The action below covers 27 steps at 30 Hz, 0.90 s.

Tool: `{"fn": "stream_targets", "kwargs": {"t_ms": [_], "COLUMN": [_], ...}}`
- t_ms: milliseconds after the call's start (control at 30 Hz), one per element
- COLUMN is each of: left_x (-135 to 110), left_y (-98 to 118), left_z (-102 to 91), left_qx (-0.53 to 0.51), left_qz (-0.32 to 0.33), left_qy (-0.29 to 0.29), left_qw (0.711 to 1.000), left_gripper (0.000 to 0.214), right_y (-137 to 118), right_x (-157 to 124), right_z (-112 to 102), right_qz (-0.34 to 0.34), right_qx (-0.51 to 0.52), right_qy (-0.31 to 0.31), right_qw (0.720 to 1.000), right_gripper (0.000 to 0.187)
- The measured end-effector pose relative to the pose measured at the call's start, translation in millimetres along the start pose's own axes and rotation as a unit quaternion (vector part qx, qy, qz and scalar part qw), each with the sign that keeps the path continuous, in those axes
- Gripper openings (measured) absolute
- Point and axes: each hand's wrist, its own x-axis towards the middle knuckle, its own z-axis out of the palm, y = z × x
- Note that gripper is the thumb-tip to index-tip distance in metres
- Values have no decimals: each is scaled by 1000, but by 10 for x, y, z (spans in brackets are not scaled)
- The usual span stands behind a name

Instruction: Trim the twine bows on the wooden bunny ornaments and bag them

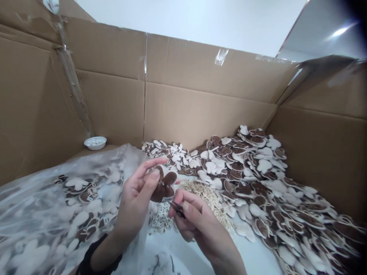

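Evidently, the left hand [139,191] pinches a brown lobed piece [164,186] near its edge, thumb on its face, perhaps to leave the other lobes free toward the right hand [195,215], whose fingers grip a small dark tool [178,209] just beside it. Pale loops [213,200] and small white bits [161,218] lie close below, probably for easy reach. Brown-and-white pieces [258,187] heap at right; clear plastic [17,194] covers more at left; cardboard walls [200,109] seemingly contain everything.

The left hand [136,196] pinches, its index finger [151,162] stretched out; the right hand [195,217], slightly lower, grips with bent fingers [181,196].
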Motion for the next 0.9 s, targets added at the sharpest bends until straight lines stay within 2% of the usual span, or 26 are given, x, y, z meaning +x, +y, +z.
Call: {"fn": "stream_targets", "kwargs": {"t_ms": [67,133,233,300,333,400,500,600,733,900], "left_x": [-17,-34,-46,-48,-49,-55,-70,-83,-93,-101], "left_y": [15,18,-7,-40,-58,-92,-124,-125,-95,-96], "left_z": [21,45,66,66,65,64,71,82,86,90], "left_qx": [17,35,60,74,86,120,146,101,42,-53], "left_qz": [0,-3,12,32,44,72,90,43,-38,-51], "left_qy": [23,33,13,-11,-21,-38,-59,-94,-154,-169], "left_qw": [1000,999,998,997,995,990,983,989,987,983], "left_gripper": [28,26,21,17,15,13,16,16,16,22], "right_y": [-4,2,25,41,47,51,49,53,97,192], "right_x": [-46,-85,-101,-76,-54,2,79,112,103,104], "right_z": [-7,11,62,82,82,63,16,-6,1,11], "right_qz": [-31,-88,-199,-231,-229,-206,-177,-178,-186,-167], "right_qx": [-43,-100,-173,-206,-219,-245,-269,-234,-172,-19], "right_qy": [13,83,219,272,281,283,246,219,216,225], "right_qw": [998,988,939,911,906,904,914,930,943,960], "right_gripper": [33,30,30,32,33,29,19,23,19,19]}}
